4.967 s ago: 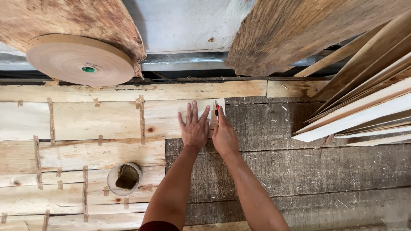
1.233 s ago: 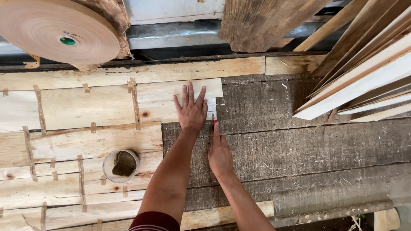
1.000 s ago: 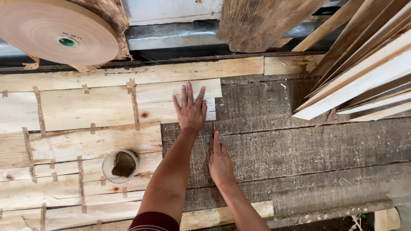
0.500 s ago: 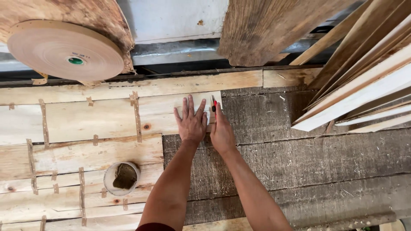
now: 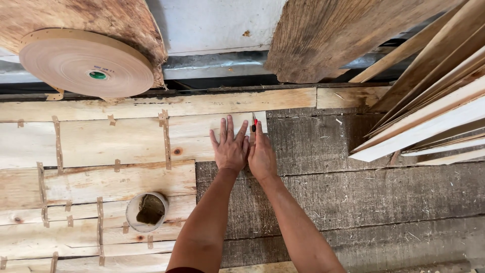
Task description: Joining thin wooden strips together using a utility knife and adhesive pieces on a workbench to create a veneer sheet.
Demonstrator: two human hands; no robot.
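Note:
My left hand (image 5: 230, 146) lies flat with fingers spread on the right end of a pale wood veneer sheet (image 5: 126, 139). My right hand (image 5: 261, 154) rests right beside it at the sheet's right edge, gripping a small red-handled cutter (image 5: 254, 121) whose tip points away from me along that edge. The veneer is patched from several strips joined by short brown tape pieces (image 5: 165, 139). Both forearms reach up from the bottom of the view.
A big roll of brown paper tape (image 5: 83, 63) hangs at the upper left. A small round cup (image 5: 147, 211) sits on the veneer near my left arm. Grey worn workbench (image 5: 364, 202) extends right. Stacked veneer strips (image 5: 429, 116) lean at the far right.
My right hand has slid from lower down the veneer edge up to beside my left hand near the top. The left hand stayed pressed on the sheet.

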